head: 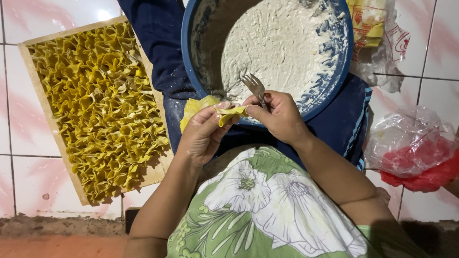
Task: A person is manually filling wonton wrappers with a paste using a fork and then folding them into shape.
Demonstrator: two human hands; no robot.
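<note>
My left hand [203,134] cups a thin yellow dumpling wrapper [201,106], with the fingers folded over its edge. My right hand [277,117] pinches the same wrapper at its right end and also holds a metal fork [255,86] whose tines point up toward the filling. Both hands meet just below the rim of a big blue bowl [342,57] resting on my lap. The bowl holds a pale, pasty filling [277,43] smeared across its inside.
A wooden tray [43,102] at the left is packed with several folded yellow dumplings [103,105]. Crumpled plastic bags lie at the right: a clear one with yellow packaging [377,33] and a red one [420,162]. The floor is pale tile [24,143].
</note>
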